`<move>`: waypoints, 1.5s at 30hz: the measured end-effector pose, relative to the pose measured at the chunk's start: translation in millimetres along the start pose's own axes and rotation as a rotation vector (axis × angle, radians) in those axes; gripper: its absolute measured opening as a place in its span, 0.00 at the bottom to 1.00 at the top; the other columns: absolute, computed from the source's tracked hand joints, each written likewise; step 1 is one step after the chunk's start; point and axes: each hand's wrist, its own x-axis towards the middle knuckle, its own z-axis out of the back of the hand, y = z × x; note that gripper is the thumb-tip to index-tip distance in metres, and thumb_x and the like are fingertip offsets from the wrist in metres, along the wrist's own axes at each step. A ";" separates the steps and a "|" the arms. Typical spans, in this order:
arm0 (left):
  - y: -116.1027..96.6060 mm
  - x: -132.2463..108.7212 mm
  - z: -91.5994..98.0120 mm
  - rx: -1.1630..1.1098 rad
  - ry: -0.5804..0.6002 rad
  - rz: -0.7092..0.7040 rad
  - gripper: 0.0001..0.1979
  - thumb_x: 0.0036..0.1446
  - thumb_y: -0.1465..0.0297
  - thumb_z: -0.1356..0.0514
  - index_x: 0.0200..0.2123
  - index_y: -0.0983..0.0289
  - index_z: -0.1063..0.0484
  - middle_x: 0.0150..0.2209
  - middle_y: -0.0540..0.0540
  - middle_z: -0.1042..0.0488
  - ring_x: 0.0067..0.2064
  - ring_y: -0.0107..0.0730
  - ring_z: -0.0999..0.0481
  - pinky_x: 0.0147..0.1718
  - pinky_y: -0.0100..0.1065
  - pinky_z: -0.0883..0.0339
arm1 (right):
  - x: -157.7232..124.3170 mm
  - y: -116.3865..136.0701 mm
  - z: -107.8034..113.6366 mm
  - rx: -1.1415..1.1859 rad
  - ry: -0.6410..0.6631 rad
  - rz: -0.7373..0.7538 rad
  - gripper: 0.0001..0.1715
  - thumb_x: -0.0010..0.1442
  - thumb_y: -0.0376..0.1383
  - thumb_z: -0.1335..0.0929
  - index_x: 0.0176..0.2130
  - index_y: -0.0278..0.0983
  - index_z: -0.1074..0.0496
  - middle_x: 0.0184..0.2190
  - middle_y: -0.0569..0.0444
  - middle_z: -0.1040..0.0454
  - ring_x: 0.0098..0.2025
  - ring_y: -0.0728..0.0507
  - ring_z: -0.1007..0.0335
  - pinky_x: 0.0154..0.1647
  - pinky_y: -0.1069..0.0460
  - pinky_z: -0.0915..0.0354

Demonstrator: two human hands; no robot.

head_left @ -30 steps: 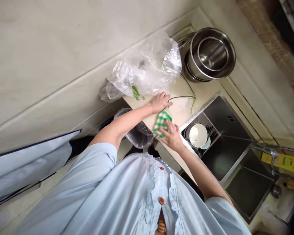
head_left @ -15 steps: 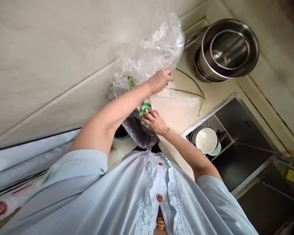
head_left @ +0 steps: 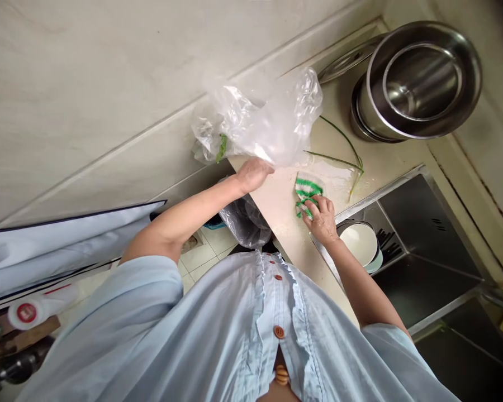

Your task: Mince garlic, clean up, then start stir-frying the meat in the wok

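Note:
My left hand (head_left: pixel 255 174) is closed at the lower edge of a crumpled clear plastic bag (head_left: pixel 272 123), gripping it over the counter's corner. A green leaf (head_left: pixel 222 148) shows at the bag's left side. My right hand (head_left: pixel 322 220) grips a green-and-white striped cloth (head_left: pixel 308 190) that is bunched against the counter (head_left: pixel 283 192) near the sink. Beyond the cloth lie thin green stalks (head_left: pixel 356 163), beside a wet patch on the counter.
A dark-lined bin (head_left: pixel 247 223) stands below the counter's edge. Stacked steel pots (head_left: pixel 423 81) occupy the back right corner. The steel sink (head_left: pixel 427 223) holds white bowls (head_left: pixel 359 244) and dark utensils. A white bottle (head_left: pixel 27 312) is at lower left.
My right hand has moved the cloth right, from the counter's edge towards the sink. My left hand has come lower and left, and the plastic bag has been drawn down.

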 end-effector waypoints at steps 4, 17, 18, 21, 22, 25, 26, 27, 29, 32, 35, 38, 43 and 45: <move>-19.4 -56.2 13.0 0.125 0.206 -0.117 0.14 0.56 0.76 0.48 0.33 0.62 0.22 0.35 0.56 0.26 0.35 0.35 0.27 0.35 0.36 0.32 | 1.0 1.5 -3.5 0.023 -0.005 -0.010 0.19 0.64 0.39 0.36 0.53 0.37 0.29 0.53 0.39 0.34 0.56 0.33 0.43 0.56 0.37 0.41; -21.4 -132.6 7.3 -0.078 0.001 0.091 0.12 0.60 0.70 0.45 0.33 0.57 0.21 0.41 0.58 0.21 0.46 0.42 0.24 0.50 0.45 0.31 | -0.3 4.7 -6.7 0.011 -0.036 -0.035 0.17 0.64 0.39 0.36 0.51 0.37 0.29 0.52 0.39 0.34 0.56 0.33 0.43 0.55 0.37 0.41; -20.1 -139.8 5.8 -0.072 0.065 0.081 0.12 0.60 0.71 0.45 0.33 0.58 0.21 0.42 0.58 0.21 0.46 0.42 0.24 0.49 0.45 0.31 | -0.3 5.0 -7.2 0.006 -0.042 -0.037 0.17 0.65 0.39 0.36 0.51 0.37 0.29 0.52 0.39 0.34 0.56 0.34 0.42 0.56 0.38 0.41; -16.4 -145.5 9.6 0.000 0.014 0.048 0.11 0.62 0.69 0.44 0.37 0.58 0.20 0.49 0.59 0.23 0.49 0.43 0.26 0.51 0.46 0.32 | -0.2 5.3 -8.7 -0.010 -0.061 -0.026 0.17 0.65 0.39 0.36 0.50 0.36 0.28 0.52 0.39 0.33 0.56 0.34 0.42 0.56 0.39 0.41; -15.5 -141.2 14.1 0.038 -0.090 0.057 0.10 0.62 0.66 0.43 0.41 0.57 0.21 0.52 0.59 0.25 0.52 0.44 0.27 0.53 0.46 0.33 | -0.2 5.1 -9.3 -0.016 -0.068 -0.021 0.16 0.65 0.39 0.35 0.50 0.36 0.28 0.52 0.40 0.33 0.56 0.35 0.42 0.56 0.40 0.41; -10.6 -110.0 31.2 0.176 -0.317 0.082 0.18 0.60 0.58 0.39 0.52 0.55 0.25 0.59 0.60 0.31 0.61 0.49 0.35 0.56 0.48 0.37 | -0.1 4.3 -11.2 -0.042 -0.092 -0.005 0.16 0.64 0.39 0.34 0.50 0.36 0.28 0.51 0.41 0.33 0.55 0.35 0.42 0.56 0.40 0.41; -7.1 -94.1 36.0 0.226 -0.299 0.060 0.20 0.59 0.55 0.39 0.53 0.53 0.26 0.62 0.59 0.34 0.64 0.52 0.39 0.57 0.50 0.40 | 0.0 4.2 -11.7 -0.049 -0.099 -0.007 0.16 0.64 0.39 0.34 0.50 0.36 0.28 0.51 0.41 0.33 0.55 0.35 0.42 0.55 0.41 0.40; -2.4 -75.8 39.7 0.271 -0.230 0.017 0.22 0.58 0.54 0.39 0.54 0.52 0.27 0.64 0.58 0.37 0.66 0.54 0.43 0.59 0.52 0.43 | -0.1 4.3 -12.1 -0.052 -0.103 -0.010 0.16 0.63 0.39 0.34 0.50 0.36 0.28 0.52 0.42 0.33 0.55 0.35 0.42 0.55 0.41 0.40; 10.1 -33.5 43.9 0.342 -0.060 -0.045 0.24 0.59 0.52 0.39 0.57 0.50 0.30 0.67 0.57 0.40 0.68 0.57 0.47 0.61 0.56 0.50 | -0.2 5.0 -12.1 -0.053 -0.104 -0.020 0.16 0.63 0.39 0.33 0.50 0.37 0.28 0.52 0.42 0.33 0.55 0.35 0.42 0.54 0.41 0.40; 30.5 37.6 46.4 0.412 0.041 0.036 0.27 0.62 0.53 0.43 0.63 0.53 0.35 0.68 0.59 0.42 0.67 0.58 0.47 0.60 0.59 0.53 | -0.8 6.9 -11.0 -0.053 -0.113 -0.023 0.16 0.63 0.38 0.33 0.50 0.37 0.28 0.52 0.42 0.33 0.54 0.35 0.42 0.54 0.41 0.40; 41.6 101.2 48.6 0.444 -0.095 0.178 0.31 0.64 0.53 0.47 0.67 0.54 0.44 0.68 0.57 0.41 0.68 0.50 0.49 0.60 0.56 0.53 | -1.5 8.8 -10.4 -0.041 -0.139 -0.022 0.16 0.62 0.37 0.33 0.49 0.36 0.28 0.52 0.41 0.33 0.54 0.35 0.42 0.53 0.42 0.40; 36.9 138.5 50.6 0.402 -0.094 0.175 0.33 0.62 0.52 0.44 0.67 0.55 0.44 0.65 0.57 0.37 0.65 0.44 0.43 0.58 0.50 0.46 | -2.2 10.3 -11.4 -0.022 -0.152 -0.046 0.15 0.62 0.36 0.33 0.49 0.36 0.28 0.52 0.41 0.33 0.54 0.36 0.42 0.54 0.42 0.40; 9.7 145.9 68.4 0.409 -0.023 0.020 0.25 0.61 0.58 0.41 0.61 0.53 0.34 0.62 0.60 0.34 0.59 0.48 0.32 0.54 0.46 0.38 | -2.5 12.0 -12.8 -0.006 -0.150 -0.080 0.16 0.62 0.36 0.33 0.49 0.36 0.28 0.52 0.41 0.32 0.55 0.35 0.43 0.54 0.41 0.41; -1.3 142.1 79.3 0.422 0.007 -0.035 0.23 0.62 0.61 0.42 0.60 0.50 0.33 0.62 0.58 0.33 0.59 0.49 0.31 0.52 0.46 0.36 | -2.0 12.5 -13.3 -0.009 -0.150 -0.085 0.16 0.62 0.36 0.33 0.49 0.36 0.27 0.52 0.41 0.32 0.55 0.35 0.43 0.54 0.41 0.41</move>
